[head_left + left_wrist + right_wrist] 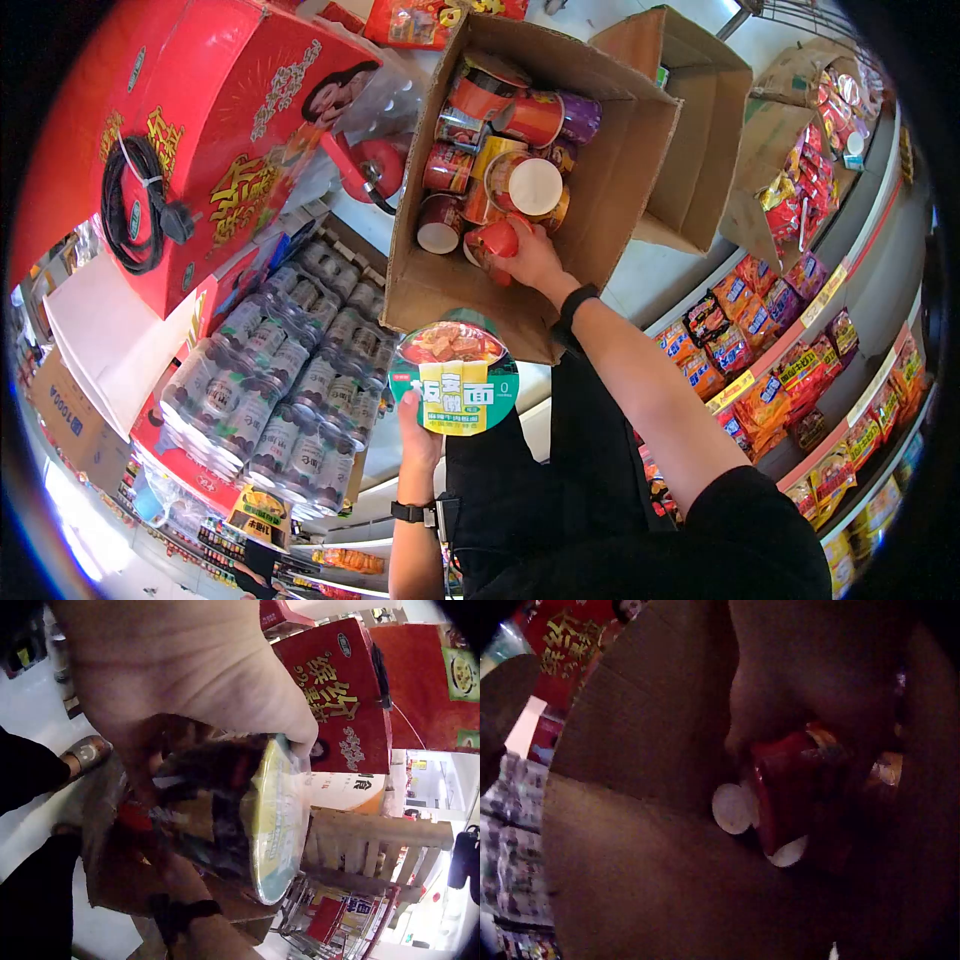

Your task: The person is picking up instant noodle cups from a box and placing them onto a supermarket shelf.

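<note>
My left hand [420, 440] grips a noodle cup with a green and yellow lid [454, 385], held in front of the near edge of a cardboard box [620, 130]. In the left wrist view the left hand [187, 682] curls round the side of the cup [281, 825]. Inside the box my right hand [530, 260] grips a red item [494, 240], among several instant-noodle cups lying at different angles. The right wrist view is dark, with the red item [784, 787] under the hand [810, 682] and white cup bottoms [733, 809] beside it.
A second open cardboard box [700, 150] stands behind the first. Shrink-wrapped packs of bottles [290, 370] are at the left, below a large red box [230, 120]. Shelves of snack packets [770, 380] curve along the right.
</note>
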A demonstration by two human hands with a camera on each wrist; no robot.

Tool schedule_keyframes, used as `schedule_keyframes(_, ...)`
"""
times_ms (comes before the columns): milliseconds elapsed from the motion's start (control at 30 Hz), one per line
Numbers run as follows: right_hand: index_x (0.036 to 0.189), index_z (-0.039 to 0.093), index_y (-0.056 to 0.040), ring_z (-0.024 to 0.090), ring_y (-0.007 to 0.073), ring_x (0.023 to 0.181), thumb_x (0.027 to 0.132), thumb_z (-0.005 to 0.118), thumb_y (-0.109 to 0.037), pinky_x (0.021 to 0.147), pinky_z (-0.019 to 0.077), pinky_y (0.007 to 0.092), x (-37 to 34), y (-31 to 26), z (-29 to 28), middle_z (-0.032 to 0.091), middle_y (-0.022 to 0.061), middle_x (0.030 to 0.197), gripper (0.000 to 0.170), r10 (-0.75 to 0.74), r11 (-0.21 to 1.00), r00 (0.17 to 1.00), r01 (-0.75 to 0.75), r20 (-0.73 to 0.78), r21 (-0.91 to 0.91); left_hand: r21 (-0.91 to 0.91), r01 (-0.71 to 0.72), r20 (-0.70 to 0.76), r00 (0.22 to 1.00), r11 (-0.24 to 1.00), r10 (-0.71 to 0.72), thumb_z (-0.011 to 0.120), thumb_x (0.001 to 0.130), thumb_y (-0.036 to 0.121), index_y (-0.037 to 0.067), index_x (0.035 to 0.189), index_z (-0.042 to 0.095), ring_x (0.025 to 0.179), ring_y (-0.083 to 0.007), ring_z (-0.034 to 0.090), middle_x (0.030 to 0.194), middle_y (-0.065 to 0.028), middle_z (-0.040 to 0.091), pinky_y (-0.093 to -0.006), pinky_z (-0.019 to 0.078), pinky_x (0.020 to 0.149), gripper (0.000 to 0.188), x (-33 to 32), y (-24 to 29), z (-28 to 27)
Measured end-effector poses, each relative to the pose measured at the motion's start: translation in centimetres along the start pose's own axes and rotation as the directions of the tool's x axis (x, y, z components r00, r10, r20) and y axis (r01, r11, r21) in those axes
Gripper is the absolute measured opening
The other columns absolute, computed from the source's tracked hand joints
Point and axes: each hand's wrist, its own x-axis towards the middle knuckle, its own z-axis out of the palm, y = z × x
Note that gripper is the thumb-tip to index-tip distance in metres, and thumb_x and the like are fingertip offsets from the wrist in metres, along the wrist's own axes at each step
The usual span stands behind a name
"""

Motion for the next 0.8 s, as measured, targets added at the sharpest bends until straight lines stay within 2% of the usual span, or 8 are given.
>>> schedule_keyframes(67,0.152,0.045,-0.0200,0.055,0.0522,0.122,0.076,0.079,-0.054,0.103,0.0492,0.0560,1.9,1.8,1.5,0.048,0.0321,0.141,0.090,-0.073,0.995,0.990,0.080,0.123,-0.053,0.016,-0.017,-0.010,1.000,1.000,0.017,0.058,0.099,0.051,0.001,0.139,0.052,0.119,-0.0260,0.065,0.132,-0.0115,0.065,-0.0410,0.0513,0.102,0.065,-0.1,0.3,-0.3)
schedule_keyframes(233,0.149,0.049,-0.0182,0.055,0.0496,0.125,0.077,0.075,-0.055,0.103,0.0504,0.0537,5.5,1.1,-1.2,0.053,0.0303,0.140,0.085,-0.081,0.920,0.918,0.219,0.389,-0.326,-0.065,-0.007,0.011,1.000,0.998,0.008,0.062,0.098,0.039,0.000,0.136,0.053,0.113,-0.0236,0.068,0.126,-0.0108,0.067,-0.0395,0.0538,0.099,0.055,0.3,0.6,-1.2)
schedule_keyframes(367,0.110,0.074,-0.0031,0.070,0.0382,0.102,0.082,0.074,-0.045,0.091,0.0549,0.0434,5.9,-0.5,-3.4,0.073,0.0244,0.105,0.051,-0.105,0.906,0.866,0.286,0.489,-0.311,-0.096,-0.018,-0.005,1.000,0.995,0.017,0.062,0.099,0.035,0.000,0.135,0.054,0.110,-0.0226,0.069,0.123,-0.0103,0.068,-0.0392,0.0545,0.097,0.051,-0.1,0.5,-2.7)
schedule_keyframes(433,0.096,0.077,-0.0024,0.072,0.0386,0.087,0.086,0.072,-0.042,0.080,0.0561,0.0453,6.0,-1.4,-4.4,0.073,0.0232,0.089,0.042,0.054,0.972,0.958,0.014,0.281,-0.233,-0.114,-0.023,0.003,1.000,0.993,0.024,0.062,0.099,0.035,0.000,0.134,0.055,0.110,-0.0224,0.069,0.123,-0.0103,0.068,-0.0387,0.0543,0.097,0.050,-0.3,1.0,-2.8)
schedule_keyframes(467,0.087,0.076,-0.0017,0.070,0.0394,0.073,0.090,0.070,-0.039,0.073,0.0557,0.0470,5.7,-1.6,-4.9,0.070,0.0225,0.077,0.038,-0.076,0.949,0.991,0.105,0.109,-0.296,-0.122,-0.026,0.014,1.000,0.992,0.028,0.062,0.099,0.034,0.000,0.133,0.055,0.110,-0.0222,0.069,0.122,-0.0102,0.069,-0.0383,0.0542,0.097,0.049,-0.3,1.1,-2.9)
schedule_keyframes(567,0.086,0.074,-0.0007,0.071,0.0400,0.091,0.091,0.069,-0.042,0.081,0.0570,0.0490,6.5,-1.0,-5.3,0.072,0.0245,0.092,0.042,-0.024,0.998,0.969,0.010,-0.245,-0.059,-0.135,-0.007,0.000,1.000,0.991,0.007,0.063,0.098,0.036,0.001,0.133,0.056,0.110,-0.0219,0.069,0.122,-0.0102,0.069,-0.0375,0.0537,0.096,0.051,-0.2,1.0,-4.2)
schedule_keyframes(733,0.128,0.063,-0.0062,0.059,0.0429,0.121,0.083,0.078,-0.045,0.099,0.0499,0.0489,9.1,0.9,-3.7,0.060,0.0297,0.131,0.061,-0.110,0.994,0.921,0.092,-0.373,-0.066,-0.091,0.006,0.013,1.000,0.996,-0.004,0.063,0.097,0.045,0.002,0.138,0.053,0.118,-0.0227,0.064,0.130,-0.0096,0.065,-0.0388,0.0498,0.102,0.060,0.4,0.7,-5.2)
schedule_keyframes(800,0.154,0.037,-0.0108,0.042,0.0469,0.139,0.075,0.085,-0.049,0.111,0.0413,0.0530,10.1,0.6,-2.5,0.037,0.0313,0.153,0.100,-0.006,0.992,0.969,-0.027,-0.248,-0.127,-0.064,0.014,0.032,0.999,0.998,-0.012,0.061,0.097,0.050,0.004,0.142,0.050,0.125,-0.0241,0.061,0.137,-0.0088,0.062,-0.0405,0.0471,0.107,0.065,0.7,0.3,-5.6)
